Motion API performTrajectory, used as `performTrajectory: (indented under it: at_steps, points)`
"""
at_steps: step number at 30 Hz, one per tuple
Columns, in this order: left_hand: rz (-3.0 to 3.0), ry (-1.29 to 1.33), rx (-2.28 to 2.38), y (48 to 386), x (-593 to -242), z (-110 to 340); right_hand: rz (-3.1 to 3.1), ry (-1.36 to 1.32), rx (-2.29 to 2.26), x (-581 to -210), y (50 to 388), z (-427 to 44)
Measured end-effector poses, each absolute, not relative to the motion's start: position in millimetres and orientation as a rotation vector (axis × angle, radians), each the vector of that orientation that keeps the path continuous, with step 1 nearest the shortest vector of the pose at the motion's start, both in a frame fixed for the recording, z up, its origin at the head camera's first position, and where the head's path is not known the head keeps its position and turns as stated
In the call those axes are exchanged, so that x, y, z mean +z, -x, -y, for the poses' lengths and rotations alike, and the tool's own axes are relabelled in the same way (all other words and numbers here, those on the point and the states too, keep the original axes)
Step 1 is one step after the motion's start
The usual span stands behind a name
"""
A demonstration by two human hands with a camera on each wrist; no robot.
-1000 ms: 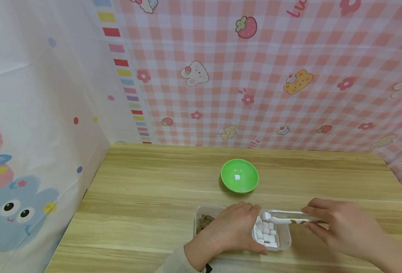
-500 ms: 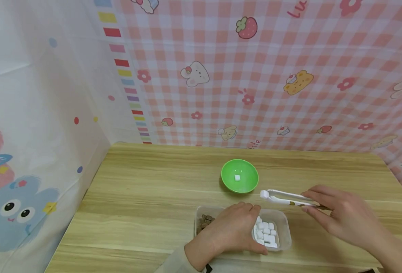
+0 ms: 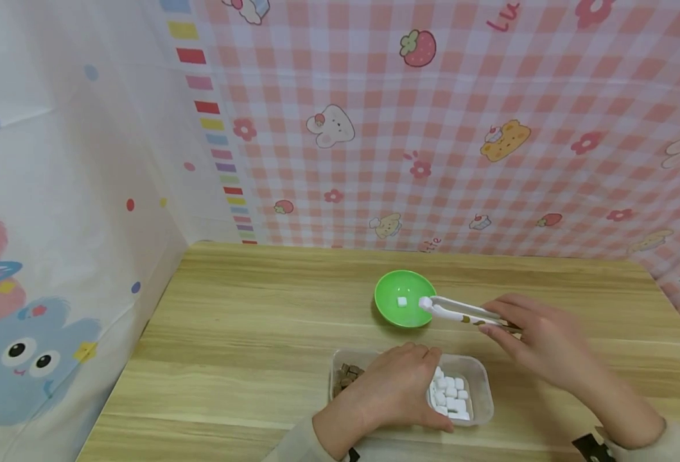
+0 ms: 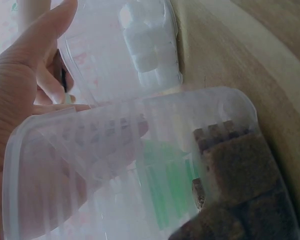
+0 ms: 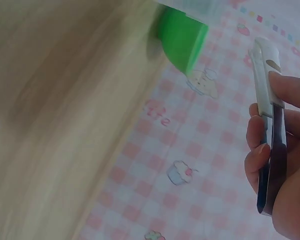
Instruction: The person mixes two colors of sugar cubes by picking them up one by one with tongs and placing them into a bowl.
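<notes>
My right hand (image 3: 539, 333) grips white-tipped tongs (image 3: 467, 314) with metal handles. A white cube (image 3: 425, 303) sits pinched at their tips, over the right rim of the green bowl (image 3: 388, 314). Inside the bowl lies another white cube (image 3: 402, 301). My left hand (image 3: 388, 388) holds the clear plastic containers from above, thumb on the near side and fingers toward the far side. The right-hand container (image 3: 481, 391) has several white cubes (image 3: 449, 391) in it; brown cubes (image 4: 240, 170) fill part of the left-hand container (image 4: 135, 107). The palm covers the middle of both.
The wooden table (image 3: 230, 333) ends at a pink checked cloth (image 3: 363, 167) hanging behind it. A white printed cloth (image 3: 62, 192) hangs at the left. The bowl stands just beyond the containers.
My right hand has lifted the tongs with the white cube out of the container, then moved them left and away from me to the bowl's right rim. My left hand has stayed still.
</notes>
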State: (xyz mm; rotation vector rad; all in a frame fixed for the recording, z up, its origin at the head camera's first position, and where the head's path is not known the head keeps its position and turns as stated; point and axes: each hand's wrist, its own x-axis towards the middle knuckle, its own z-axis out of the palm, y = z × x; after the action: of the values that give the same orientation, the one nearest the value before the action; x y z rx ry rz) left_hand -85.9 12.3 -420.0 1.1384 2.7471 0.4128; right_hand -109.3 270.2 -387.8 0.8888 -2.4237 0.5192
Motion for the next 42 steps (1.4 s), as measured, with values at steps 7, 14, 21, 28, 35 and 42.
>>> performTrajectory:
  at_steps: [7, 14, 21, 28, 35, 42]
  points:
    - [-2.758, -1.156, 0.399, 85.8, -419.3, -12.5, 2.471, -0.892, 0.542, -403.4, 121.0, -259.4]
    - [-2.747, -1.159, 0.390, 86.8, -419.1, -12.0, 2.571, -0.827, 0.539, -412.4, 123.6, -252.8]
    - [-2.750, -1.156, 0.377, 86.6, -419.4, -12.4, 2.640, -0.775, 0.532, -419.3, 123.4, -251.8]
    - [-2.756, -1.160, 0.380, 86.2, -419.0, -12.3, 2.606, -0.782, 0.590, -416.9, 122.4, -255.2]
    - [-2.754, -1.147, 0.379, 85.9, -418.7, -11.9, 2.574, -0.779, 0.609, -407.0, 116.8, -264.4]
    - [-2.748, -1.136, 0.386, 85.0, -418.4, -11.9, 2.589, -0.721, 0.617, -396.4, 103.4, -272.5]
